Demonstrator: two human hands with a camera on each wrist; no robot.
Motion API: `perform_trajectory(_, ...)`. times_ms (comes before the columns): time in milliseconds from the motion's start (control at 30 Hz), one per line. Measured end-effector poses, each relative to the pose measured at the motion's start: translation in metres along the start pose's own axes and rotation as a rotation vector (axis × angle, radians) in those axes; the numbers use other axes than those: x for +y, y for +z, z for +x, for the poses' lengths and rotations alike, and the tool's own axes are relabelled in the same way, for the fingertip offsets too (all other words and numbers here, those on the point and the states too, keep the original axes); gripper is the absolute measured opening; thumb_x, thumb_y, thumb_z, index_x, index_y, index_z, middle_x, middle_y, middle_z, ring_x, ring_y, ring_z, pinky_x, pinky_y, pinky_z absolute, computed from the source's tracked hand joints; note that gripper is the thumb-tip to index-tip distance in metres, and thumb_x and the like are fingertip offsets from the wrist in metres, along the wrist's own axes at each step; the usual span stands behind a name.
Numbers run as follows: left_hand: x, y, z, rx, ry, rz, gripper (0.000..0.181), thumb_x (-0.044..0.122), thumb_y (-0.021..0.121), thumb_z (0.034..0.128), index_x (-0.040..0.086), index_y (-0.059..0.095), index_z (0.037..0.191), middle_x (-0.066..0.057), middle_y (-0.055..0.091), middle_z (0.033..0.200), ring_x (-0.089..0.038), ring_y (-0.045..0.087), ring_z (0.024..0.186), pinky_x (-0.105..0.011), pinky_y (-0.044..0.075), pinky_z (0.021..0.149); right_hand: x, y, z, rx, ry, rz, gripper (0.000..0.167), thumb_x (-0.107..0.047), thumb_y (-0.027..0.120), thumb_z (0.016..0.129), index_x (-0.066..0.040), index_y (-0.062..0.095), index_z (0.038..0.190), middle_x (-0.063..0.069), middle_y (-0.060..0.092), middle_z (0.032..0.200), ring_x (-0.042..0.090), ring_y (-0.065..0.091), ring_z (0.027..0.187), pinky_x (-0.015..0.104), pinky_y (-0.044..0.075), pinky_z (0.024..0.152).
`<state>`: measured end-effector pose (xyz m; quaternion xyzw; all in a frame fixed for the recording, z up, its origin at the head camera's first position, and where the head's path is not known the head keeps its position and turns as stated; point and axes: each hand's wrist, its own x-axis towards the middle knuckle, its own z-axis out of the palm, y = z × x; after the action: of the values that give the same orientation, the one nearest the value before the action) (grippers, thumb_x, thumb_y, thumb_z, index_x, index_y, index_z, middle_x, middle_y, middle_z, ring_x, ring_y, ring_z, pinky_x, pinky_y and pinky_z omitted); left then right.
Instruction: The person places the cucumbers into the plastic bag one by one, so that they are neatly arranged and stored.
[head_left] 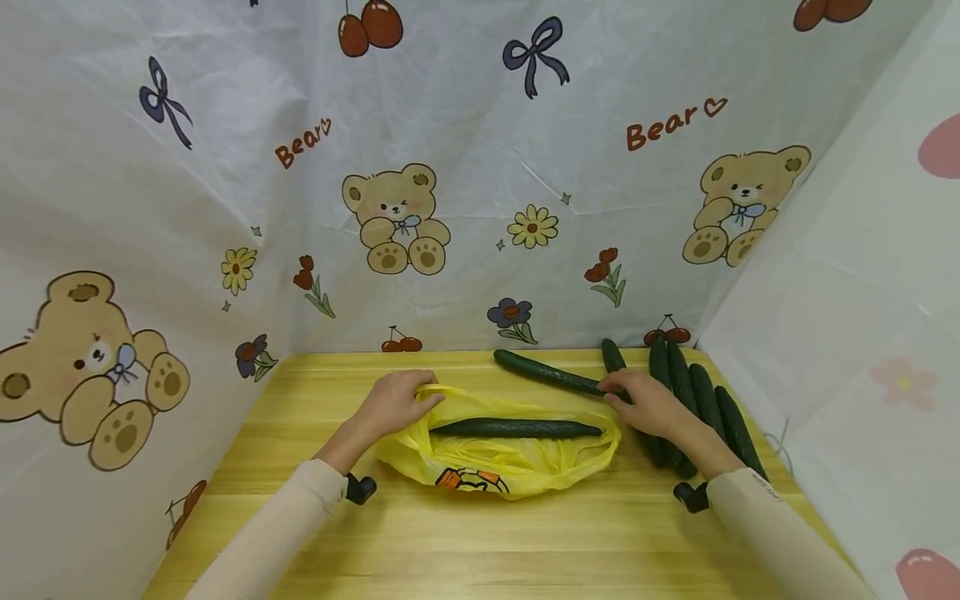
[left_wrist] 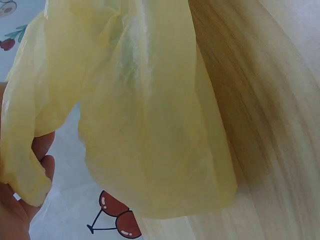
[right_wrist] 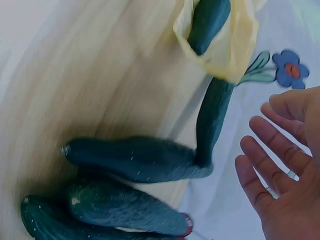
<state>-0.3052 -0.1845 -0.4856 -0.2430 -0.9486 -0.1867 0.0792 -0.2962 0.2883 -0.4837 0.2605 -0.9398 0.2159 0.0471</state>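
Observation:
A yellow plastic bag [head_left: 487,471] lies on the table with its mouth open upwards. Inside it a dark green cucumber [head_left: 517,428] stretches from left to right. My left hand [head_left: 396,404] pinches the bag's upper left rim; in the left wrist view the fingers [left_wrist: 44,165] are partly covered by the yellow plastic. Beyond the bag's right end is my right hand [head_left: 645,406], its fingers loosely spread and holding nothing in the right wrist view. Close to its fingertips lies the end of another cucumber [head_left: 547,372], behind the bag.
Several more cucumbers [head_left: 705,396] lie side by side at the right of the wooden table [head_left: 480,550], partly hidden under my right forearm. White cloth walls [head_left: 480,125] printed with bears enclose the table at the back and both sides.

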Motion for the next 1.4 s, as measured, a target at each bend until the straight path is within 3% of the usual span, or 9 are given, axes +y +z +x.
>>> perform_trajectory(267,-0.002,-0.001,0.003,0.013,0.023,0.012,0.007,0.030,0.073,0.1050,0.024,0.075,0.106,0.008,0.076,0.092,-0.005,0.054,0.067,-0.029,0.048,0.066,0.037,0.007,0.009,0.005,0.137,0.007,0.039,-0.015,0.070,0.105,0.005,0.065,0.137,0.028,0.067,0.136,0.047,0.067,0.119,0.063,0.055,0.099)
perform_trajectory(500,-0.003,0.000,0.002,0.014,0.017,0.001,0.007,0.030,0.073,0.1049,0.024,0.075,0.107,0.008,0.076,0.094,-0.005,0.055,0.068,-0.029,0.048,0.068,0.051,0.017,0.023,0.001,0.152,0.010,0.040,-0.019,0.073,0.103,0.004,0.068,0.135,0.026,0.072,0.130,0.047,0.068,0.118,0.063,0.054,0.101)
perform_trajectory(867,-0.001,0.001,-0.001,0.014,-0.007,-0.021,0.010,0.031,0.072,0.1052,0.024,0.076,0.111,0.006,0.079,0.101,-0.005,0.063,0.077,-0.033,0.055,0.074,0.043,0.037,0.039,-0.073,0.182,0.037,0.045,-0.020,0.069,0.106,-0.003,0.060,0.147,0.026,0.069,0.138,0.047,0.066,0.125,0.065,0.053,0.104)
perform_trajectory(1167,0.000,-0.001,0.001,0.017,0.007,-0.004,0.008,0.030,0.073,0.1050,0.024,0.076,0.109,0.007,0.078,0.098,-0.004,0.058,0.072,-0.032,0.052,0.071,0.038,0.041,0.038,-0.085,0.206,-0.003,0.041,-0.020,0.064,0.109,-0.006,0.061,0.147,0.026,0.069,0.141,0.049,0.065,0.129,0.077,0.031,0.113)
perform_trajectory(1400,-0.002,-0.001,0.001,0.010,0.002,0.004,0.009,0.031,0.072,0.1054,0.024,0.076,0.110,0.007,0.078,0.099,-0.003,0.059,0.073,-0.031,0.052,0.072,0.037,0.042,0.042,-0.073,0.181,-0.021,0.040,-0.019,0.064,0.109,-0.006,0.062,0.146,0.025,0.070,0.139,0.049,0.066,0.127,0.078,0.033,0.111)
